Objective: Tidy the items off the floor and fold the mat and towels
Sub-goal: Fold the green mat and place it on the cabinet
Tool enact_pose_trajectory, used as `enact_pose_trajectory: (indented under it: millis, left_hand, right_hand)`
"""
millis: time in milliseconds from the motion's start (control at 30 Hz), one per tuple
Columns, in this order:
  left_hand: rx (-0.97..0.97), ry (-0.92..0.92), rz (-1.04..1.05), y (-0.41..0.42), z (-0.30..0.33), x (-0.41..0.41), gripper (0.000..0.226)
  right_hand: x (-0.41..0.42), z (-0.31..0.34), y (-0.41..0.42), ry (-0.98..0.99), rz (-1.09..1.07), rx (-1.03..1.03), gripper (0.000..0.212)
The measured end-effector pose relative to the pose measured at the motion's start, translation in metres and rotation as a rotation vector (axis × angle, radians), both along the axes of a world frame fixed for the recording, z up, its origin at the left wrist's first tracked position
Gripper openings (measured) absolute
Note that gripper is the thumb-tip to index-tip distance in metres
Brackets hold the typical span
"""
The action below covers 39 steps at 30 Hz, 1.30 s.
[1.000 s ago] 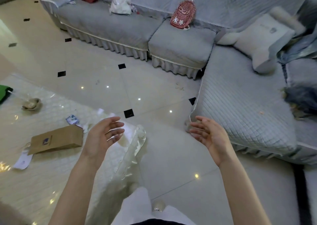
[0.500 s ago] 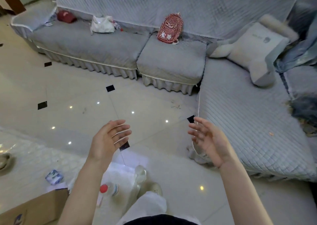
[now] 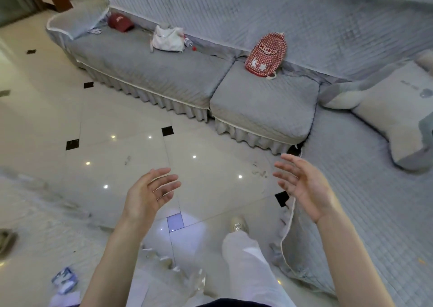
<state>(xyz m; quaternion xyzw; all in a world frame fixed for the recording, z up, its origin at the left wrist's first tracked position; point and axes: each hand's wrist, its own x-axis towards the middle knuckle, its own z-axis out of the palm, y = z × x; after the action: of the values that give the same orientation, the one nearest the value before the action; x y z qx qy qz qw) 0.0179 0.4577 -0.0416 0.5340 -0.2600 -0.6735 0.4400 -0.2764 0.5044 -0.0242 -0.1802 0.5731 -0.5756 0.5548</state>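
My left hand (image 3: 150, 194) and my right hand (image 3: 302, 185) are raised in front of me, palms facing each other, fingers relaxed, holding nothing. Below them lies the pale quilted mat (image 3: 35, 217) on the tiled floor at the lower left. A small blue and white packet (image 3: 64, 278) lies on the mat near my left forearm. A crumpled clear plastic piece (image 3: 187, 276) sits at the mat's edge by my leg. A brownish object (image 3: 5, 241) shows at the left edge.
A grey L-shaped sofa (image 3: 164, 72) runs across the back and down the right side. On it sit a red cap (image 3: 119, 22), a white bag (image 3: 167, 38), a red checked backpack (image 3: 267, 53) and a bone-shaped pillow (image 3: 393, 110). My shoe (image 3: 239, 223) stands on the tiles.
The view has tilted up and toward the sofa; the paper bag and bottle have left the view. Both hands stay raised and apart, holding nothing.
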Motion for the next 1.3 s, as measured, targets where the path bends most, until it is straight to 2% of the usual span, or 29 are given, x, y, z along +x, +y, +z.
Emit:
enact_pose_trajectory:
  millis: [333,633,933,1100,1300]
  left_hand:
    - [0.003,-0.006,0.324,-0.16,-0.007,-0.032,0.027]
    - [-0.012,-0.061,0.527,-0.223,0.006,-0.023,0.026]
    - [0.038,-0.079,0.759,-0.295,-0.015,0.058,0.022]
    - [-0.004,-0.062,0.817,-0.361,-0.013,0.133,0.016]
    - [-0.033,-0.078,0.856,-0.418,-0.003,0.224,0.021]
  right_hand:
    - [-0.002,-0.007,-0.231,0.041,0.397,0.05,0.023]
    - [0.041,0.001,-0.38,0.033,0.707,0.035,0.02]
    - [0.154,-0.018,-0.491,0.02,0.884,0.049,0.02]
    - [0.244,-0.018,-0.558,0.001,0.944,0.041,0.021]
    - [0.336,-0.011,-0.625,-0.013,0.968,0.013,0.021]
